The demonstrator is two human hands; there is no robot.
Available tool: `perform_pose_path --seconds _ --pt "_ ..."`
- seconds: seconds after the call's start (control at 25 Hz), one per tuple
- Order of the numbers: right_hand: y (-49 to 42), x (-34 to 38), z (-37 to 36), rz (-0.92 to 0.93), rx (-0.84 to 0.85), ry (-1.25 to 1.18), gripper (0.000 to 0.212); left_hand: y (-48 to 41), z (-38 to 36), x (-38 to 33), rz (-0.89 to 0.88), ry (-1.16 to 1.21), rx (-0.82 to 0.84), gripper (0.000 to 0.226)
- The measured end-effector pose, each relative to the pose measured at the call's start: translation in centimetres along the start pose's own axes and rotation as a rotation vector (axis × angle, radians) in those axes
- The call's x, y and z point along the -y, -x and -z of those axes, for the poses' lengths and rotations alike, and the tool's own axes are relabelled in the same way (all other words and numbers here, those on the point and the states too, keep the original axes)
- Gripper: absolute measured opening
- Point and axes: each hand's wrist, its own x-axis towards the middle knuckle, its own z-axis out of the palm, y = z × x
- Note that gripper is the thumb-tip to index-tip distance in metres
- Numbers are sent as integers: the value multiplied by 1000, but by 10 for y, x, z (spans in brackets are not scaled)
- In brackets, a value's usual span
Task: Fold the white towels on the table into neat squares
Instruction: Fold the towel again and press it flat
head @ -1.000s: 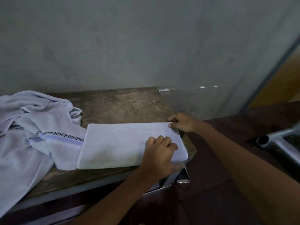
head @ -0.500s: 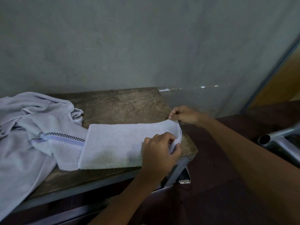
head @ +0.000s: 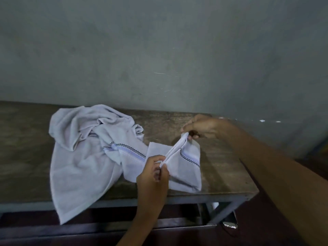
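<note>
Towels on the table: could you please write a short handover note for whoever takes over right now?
Left hand pinches the near corner of the half-folded towel at its lifted end; right hand pinches the far corner.
That towel lies on the right part of the table, its end raised between the hands.
The crumpled towel sits left of it, touching it, one side hanging over the front edge.
Done: no finished square in view.
Left: lay this end over, flatten, then fold the crumpled towel.
</note>
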Motion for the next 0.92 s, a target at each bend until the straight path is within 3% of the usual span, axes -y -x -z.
perform_pose_path --seconds 0.12,0.24,0.32,0.48,0.68,0.84,0.92 --pt "-30 12 -36 12 91 5 12 -2 25 18 49 -72 -22 25" --pt "-51 12 -56 -45 254 3 10 -1 37 33 121 -148 -30 19" --pt "-63 8 -62 -75 304 46 20 -2 40 36 128 -159 -13 21" --pt "-78 5 -69 -48 217 233 22 -7 37 35 121 -189 5 29" --pt "-77 0 -80 93 19 415 19 -16 44 46 100 -285 -69 19" --pt "-67 -8 -74 40 109 509 34 -17 42 45 106 -373 -34 12" --pt "-59 -14 -63 -4 136 551 26 -14 41 46 86 -397 7 9"
